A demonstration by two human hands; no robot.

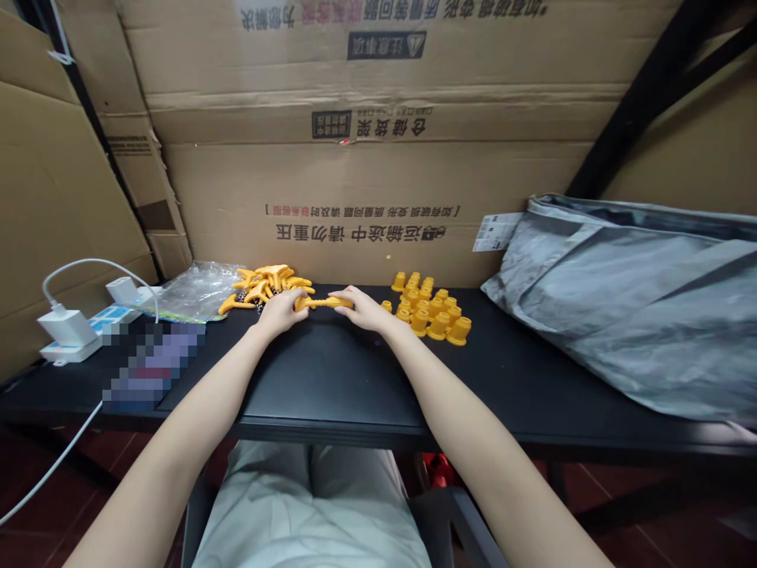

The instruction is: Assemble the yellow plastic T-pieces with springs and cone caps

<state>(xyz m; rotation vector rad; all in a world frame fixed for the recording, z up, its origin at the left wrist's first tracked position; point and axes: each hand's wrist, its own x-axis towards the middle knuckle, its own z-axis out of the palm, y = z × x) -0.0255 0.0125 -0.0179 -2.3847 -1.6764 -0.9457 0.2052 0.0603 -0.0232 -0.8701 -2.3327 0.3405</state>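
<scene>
The left hand (pixel 282 312) and right hand (pixel 362 308) grasp opposite ends of a yellow, ridged, rod-like plastic piece (pixel 321 303) near the black tabletop's far edge (pixel 348 285).

Black tabletop (pixel 502 383) is spanning the frame, carrying: left, white power strip (pixel 69 352), pixelated item (pixel 151 367), clear plastic bag (pixel 195 292); centre-left, orange T-shaped pieces (pixel 258 293) lying heaped; centre-right, yellow flanged cups (pixel 438 326) standing; right, grey bag (pixel 639 315) resting.

We see smooth plastic in the held piece (pixel 322 302) and the cups (pixel 438 324), a satiny tabletop (pixel 331 371), creased matt cardboard (pixel 367 177), a glossy, crinkled clear-film packet (pixel 192 290) and a wrinkled cloth-like bag (pixel 620 308).
</scene>
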